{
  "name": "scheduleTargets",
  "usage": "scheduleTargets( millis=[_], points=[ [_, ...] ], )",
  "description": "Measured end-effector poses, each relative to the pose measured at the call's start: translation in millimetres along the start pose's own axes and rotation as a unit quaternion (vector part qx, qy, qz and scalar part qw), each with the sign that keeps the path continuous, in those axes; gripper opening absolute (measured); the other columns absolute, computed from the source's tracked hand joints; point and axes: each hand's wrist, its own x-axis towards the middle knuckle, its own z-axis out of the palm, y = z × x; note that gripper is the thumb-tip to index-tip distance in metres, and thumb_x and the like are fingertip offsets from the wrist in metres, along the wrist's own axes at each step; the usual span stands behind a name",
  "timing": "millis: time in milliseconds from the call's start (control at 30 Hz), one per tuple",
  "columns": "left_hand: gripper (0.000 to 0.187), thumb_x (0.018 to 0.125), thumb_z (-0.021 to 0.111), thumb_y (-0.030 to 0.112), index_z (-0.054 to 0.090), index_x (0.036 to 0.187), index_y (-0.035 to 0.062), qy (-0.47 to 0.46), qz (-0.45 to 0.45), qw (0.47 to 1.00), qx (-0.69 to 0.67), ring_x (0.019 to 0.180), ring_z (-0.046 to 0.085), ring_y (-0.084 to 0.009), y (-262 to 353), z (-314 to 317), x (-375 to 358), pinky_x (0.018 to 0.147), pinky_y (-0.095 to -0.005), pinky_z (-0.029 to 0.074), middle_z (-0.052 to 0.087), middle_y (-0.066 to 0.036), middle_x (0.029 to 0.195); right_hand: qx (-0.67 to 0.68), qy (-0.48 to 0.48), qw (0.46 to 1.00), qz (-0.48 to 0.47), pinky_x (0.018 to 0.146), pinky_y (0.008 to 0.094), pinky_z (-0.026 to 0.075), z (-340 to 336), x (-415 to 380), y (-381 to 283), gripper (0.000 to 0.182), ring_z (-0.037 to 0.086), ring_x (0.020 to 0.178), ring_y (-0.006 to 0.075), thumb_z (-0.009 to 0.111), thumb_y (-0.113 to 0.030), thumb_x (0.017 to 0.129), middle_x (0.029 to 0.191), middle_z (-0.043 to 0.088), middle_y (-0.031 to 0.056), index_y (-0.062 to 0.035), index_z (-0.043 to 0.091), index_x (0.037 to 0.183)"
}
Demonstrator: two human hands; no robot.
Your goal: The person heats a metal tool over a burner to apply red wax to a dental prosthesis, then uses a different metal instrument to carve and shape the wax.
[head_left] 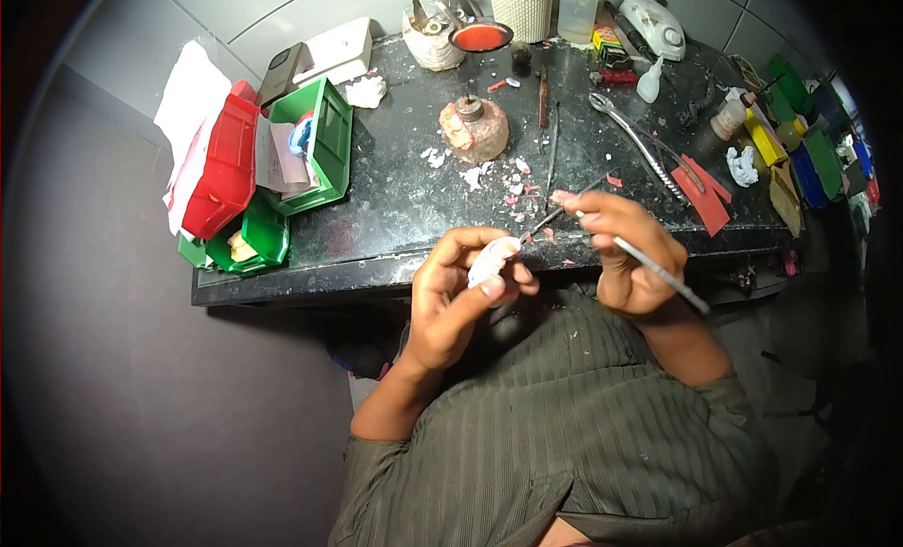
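My left hand [451, 298] is closed around a small white plaster-like piece [493, 263], thumb on its near side and fingers behind it. Just right of it, my right hand [635, 255] grips a thin metal hand tool [663, 269], whose grey shaft slants down toward my forearm; its other end is hidden by the fingers. A dark thin rod [588, 188] runs past my right fingertips toward the white piece and overlaps its edge in this view. Pink and white shavings [515, 185] lie on the black bench beyond both hands.
A wax-smeared spirit burner [475, 133] stands mid-bench, behind it a round metal pan [480, 36] of red material. Red [221, 161] and green bins [324, 142] sit left. Long pliers-like tool [644, 152], pink wax sheets [705, 197] and colored boxes [823, 161] lie right.
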Motion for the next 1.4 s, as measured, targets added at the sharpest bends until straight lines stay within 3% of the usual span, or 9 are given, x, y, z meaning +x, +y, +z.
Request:
scheduleTargets(
  millis=[100,133,200,300,400,467,700,767,1400],
  points=[
    [0.047,0.091,0.065,-0.003,0.044,0.134,-0.0049,-0.003,0.125,0.983,0.134,0.103,0.065,-0.0189,-7.4,5.9,0.7,0.094,-0.0322,0.051,0.064,-0.02,0.12,0.219,0.143,0.957,0.122,0.086,0.0365,0.059,19.9,-3.2,-5.0,0.021,0.072,0.103,0.0301,0.051,-0.014,0.105,0.103,0.071,0.0262,0.0061,0.056,0.108],
    [0.056,0.088,0.069,-0.007,0.041,0.137,-0.0041,-0.002,0.121,0.983,0.139,0.106,0.063,-0.0174,-7.0,8.0,0.3,0.096,-0.0318,0.05,0.062,-0.021,0.127,0.221,0.143,0.957,0.122,0.086,0.0365,0.059,18.1,-4.9,-5.9,0.021,0.072,0.103,0.0301,0.051,-0.014,0.105,0.103,0.071,0.0262,0.0061,0.056,0.108],
    [0.058,0.087,0.07,-0.007,0.041,0.137,-0.004,0.009,0.129,0.98,0.15,0.107,0.063,-0.0179,-8.2,12.3,-0.9,0.096,-0.032,0.05,0.062,-0.022,0.127,0.195,0.051,0.972,0.121,0.086,0.0366,0.06,10.7,-6.7,-7.4,0.021,0.072,0.103,0.0285,0.051,-0.013,0.105,0.107,0.07,0.0266,0.0065,0.056,0.109],
    [0.064,0.083,0.075,-0.008,0.04,0.137,-0.0035,0.015,0.144,0.978,0.151,0.107,0.063,-0.0185,-13.9,13.9,1.3,0.096,-0.0324,0.051,0.06,-0.023,0.13,0.068,-0.026,0.997,0.023,0.081,0.0345,0.06,7.7,12.1,-17.3,0.018,0.073,0.094,0.0278,0.061,-0.011,0.1,0.106,0.071,0.0219,0.0056,0.063,0.106],
    [0.067,0.082,0.077,-0.009,0.039,0.136,-0.004,0.0,0.208,0.957,0.201,0.112,0.063,-0.0214,-17.7,14.7,3.2,0.099,-0.0346,0.051,0.058,-0.024,0.133,0.079,-0.035,0.996,0.037,0.08,0.0354,0.06,13.9,10.9,-22.1,0.017,0.073,0.093,0.0306,0.066,-0.01,0.096,0.102,0.072,0.0201,0.0054,0.066,0.105],
    [0.068,0.08,0.082,-0.002,0.041,0.135,-0.0046,0.019,0.244,0.941,0.232,0.114,0.062,-0.0212,-19.4,16.3,4.3,0.099,-0.034,0.051,0.055,-0.015,0.126,0.084,-0.049,0.994,0.045,0.083,0.0375,0.061,15.5,9.5,-24.2,0.017,0.073,0.095,0.0315,0.065,-0.008,0.096,0.1,0.072,0.02,0.0073,0.066,0.104],
    [0.065,0.081,0.08,-0.003,0.04,0.133,-0.0054,0.013,0.257,0.936,0.24,0.121,0.06,-0.0251,-20.5,15.4,5.1,0.104,-0.0375,0.049,0.056,-0.017,0.126,0.099,-0.051,0.994,0.023,0.089,0.0402,0.06,15.4,12.7,-30.0,0.017,0.073,0.097,0.0321,0.062,-0.006,0.098,0.101,0.072,0.0205,0.0089,0.066,0.103],
    [0.065,0.081,0.079,-0.006,0.039,0.132,-0.0055,0.007,0.268,0.93,0.253,0.122,0.061,-0.0277,-21.5,13.1,5.8,0.104,-0.0377,0.05,0.058,-0.026,0.13,0.094,-0.062,0.993,0.025,0.089,0.0407,0.06,15.4,11.3,-30.6,0.017,0.073,0.099,0.0326,0.062,-0.007,0.098,0.102,0.072,0.0209,0.0089,0.066,0.103],
    [0.064,0.082,0.08,-0.001,0.041,0.132,-0.0078,0.023,0.226,0.932,0.282,0.118,0.062,-0.0251,-20.9,7.8,0.9,0.102,-0.0364,0.05,0.06,-0.021,0.125,0.098,-0.082,0.991,0.041,0.087,0.0378,0.06,15.1,10.8,-28.0,0.017,0.072,0.101,0.0335,0.063,-0.006,0.097,0.106,0.072,0.0206,0.0073,0.066,0.107]
  ],
)
